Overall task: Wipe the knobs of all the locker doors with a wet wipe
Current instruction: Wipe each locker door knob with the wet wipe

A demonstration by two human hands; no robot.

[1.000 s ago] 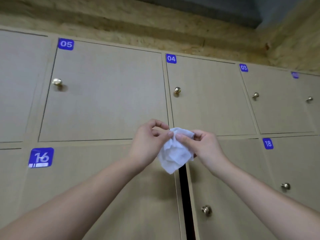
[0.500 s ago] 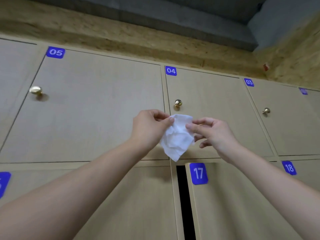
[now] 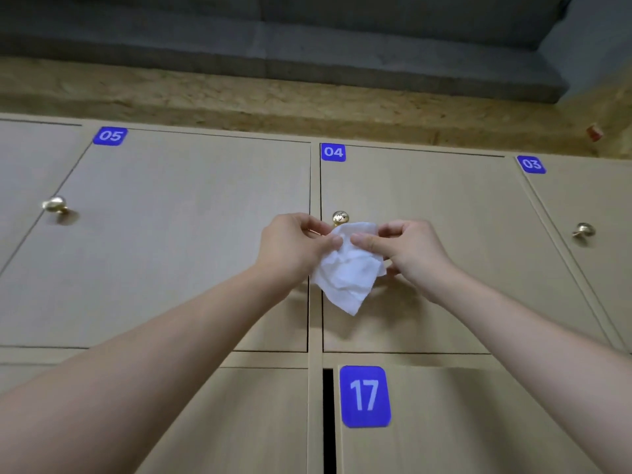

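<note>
Both hands are up at locker 04 point(image 3: 333, 152), the wet wipe point(image 3: 347, 271) bunched between them just below its brass knob point(image 3: 340, 217), not yet on it. The knobs of 05 point(image 3: 54, 204) and 03 point(image 3: 584, 230) wait alongside; whether any is clean, I can't tell. Left hand point(image 3: 294, 249) and right hand point(image 3: 408, 251) each pinch the wipe's upper edge, arms reaching upward.

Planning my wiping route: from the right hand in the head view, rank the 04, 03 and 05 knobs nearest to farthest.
From the right hand:
1. 04 knob, just up-left, above the wipe.
2. 03 knob, to the right.
3. 05 knob, far left.
</note>
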